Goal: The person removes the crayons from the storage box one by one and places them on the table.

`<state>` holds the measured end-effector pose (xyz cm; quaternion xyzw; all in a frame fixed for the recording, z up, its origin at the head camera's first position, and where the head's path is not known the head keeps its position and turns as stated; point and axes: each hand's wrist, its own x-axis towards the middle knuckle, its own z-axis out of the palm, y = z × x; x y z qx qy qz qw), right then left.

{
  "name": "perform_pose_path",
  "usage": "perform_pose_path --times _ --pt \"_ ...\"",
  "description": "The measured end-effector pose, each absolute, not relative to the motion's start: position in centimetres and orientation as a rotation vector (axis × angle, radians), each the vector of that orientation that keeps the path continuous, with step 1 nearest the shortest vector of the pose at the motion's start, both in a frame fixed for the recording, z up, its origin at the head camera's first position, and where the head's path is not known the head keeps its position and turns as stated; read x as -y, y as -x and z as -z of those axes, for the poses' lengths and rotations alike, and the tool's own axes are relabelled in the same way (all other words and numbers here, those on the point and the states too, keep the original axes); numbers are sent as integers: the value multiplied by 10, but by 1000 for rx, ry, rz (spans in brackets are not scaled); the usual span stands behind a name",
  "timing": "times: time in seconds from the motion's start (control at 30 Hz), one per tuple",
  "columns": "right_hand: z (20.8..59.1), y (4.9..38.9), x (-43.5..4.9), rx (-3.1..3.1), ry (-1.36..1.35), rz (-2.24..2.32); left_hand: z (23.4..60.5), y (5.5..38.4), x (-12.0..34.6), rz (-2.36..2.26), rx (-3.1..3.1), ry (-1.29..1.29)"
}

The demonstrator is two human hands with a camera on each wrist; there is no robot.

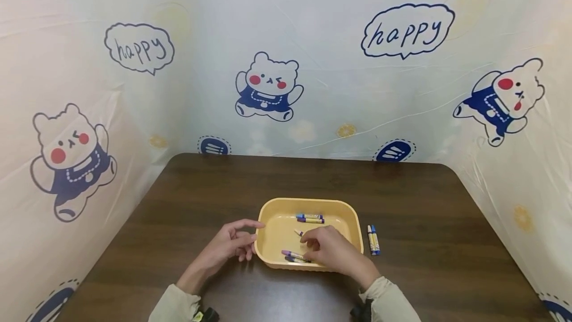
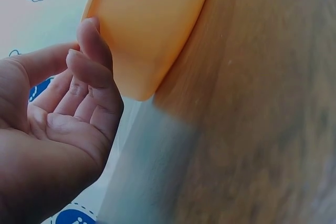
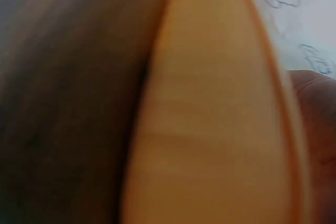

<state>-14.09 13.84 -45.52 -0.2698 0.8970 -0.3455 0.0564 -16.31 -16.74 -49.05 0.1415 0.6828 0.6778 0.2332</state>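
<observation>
A yellow plastic tray point(image 1: 281, 201) sits on the table with several crayons in it. My left hand point(image 1: 230, 243) holds the tray's left rim, index finger over the edge and thumb on the outside. Inside the tray is my right hand point(image 1: 332, 248), fingers bent downward. A pale-tipped crayon point(image 1: 298, 232) runs in under its fingers; I cannot tell whether they pinch it. Near its thumb lie a purple crayon point(image 1: 290, 253) and a dark one point(image 1: 292, 260). Toward the tray's back, a light blue crayon point(image 1: 308, 215) lies against a dark purple one point(image 1: 310, 221).
Right of the tray, a white-tipped crayon point(image 1: 370, 240) and a blue crayon point(image 1: 375, 240) lie side by side on the dark wooden table point(image 1: 214, 188). A printed curtain point(image 1: 330, 93) surrounds the table's back and sides. The right wrist view mostly shows the tray's outer wall point(image 3: 210, 103).
</observation>
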Motion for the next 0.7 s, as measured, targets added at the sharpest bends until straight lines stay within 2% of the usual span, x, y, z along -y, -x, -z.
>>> perform_pose_path --times 0.47,0.7 --pt "468 145 -140 -2581 830 1050 488 162 165 -1859 -1864 -417" --pt "464 145 -143 -2782 796 838 491 160 165 -1888 -1849 -426"
